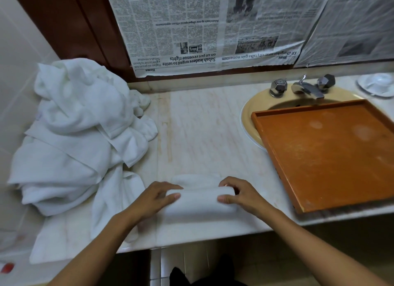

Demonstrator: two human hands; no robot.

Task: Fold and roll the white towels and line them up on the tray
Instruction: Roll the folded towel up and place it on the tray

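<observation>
A white towel [198, 202] lies partly rolled near the counter's front edge, with a flat unrolled strip beyond the roll. My left hand [157, 197] grips the roll's left end, fingers over the top and thumb at the front. My right hand [241, 195] grips its right end, fingers curled over the top and thumb on the near side. A big heap of loose white towels [78, 132] sits at the left. The orange wooden tray [328, 155] lies at the right with nothing on it.
The tray rests partly over a beige sink [251, 106] with a chrome tap [307, 87]. A white dish [377, 84] stands at the back right. Newspaper sheets [213, 28] cover the wall behind. The marble counter [204, 126] shows bare between heap and tray.
</observation>
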